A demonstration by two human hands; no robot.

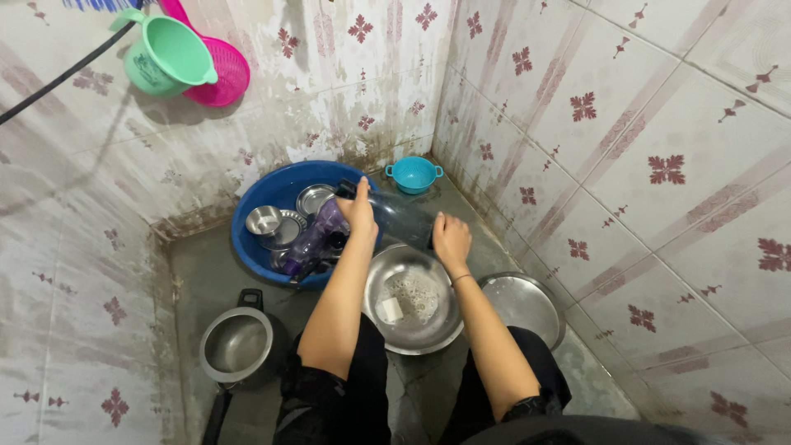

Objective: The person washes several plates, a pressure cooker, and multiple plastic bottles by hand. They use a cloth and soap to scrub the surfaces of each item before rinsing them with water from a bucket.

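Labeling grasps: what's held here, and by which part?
A clear bottle, held sideways by both hands over the steel basin: left hand at the neck end, right hand at the base end. Exact finger placement is unclear.

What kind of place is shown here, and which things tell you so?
Probably a tiled home washing corner used for dishes: patterned white wall tiles, a round blue plastic basin full of steel dishes on the wet floor, and a soapy round steel bowl below the hands.

Even, soft overhead light, faint wall shadows, wide-angle bending at edges.
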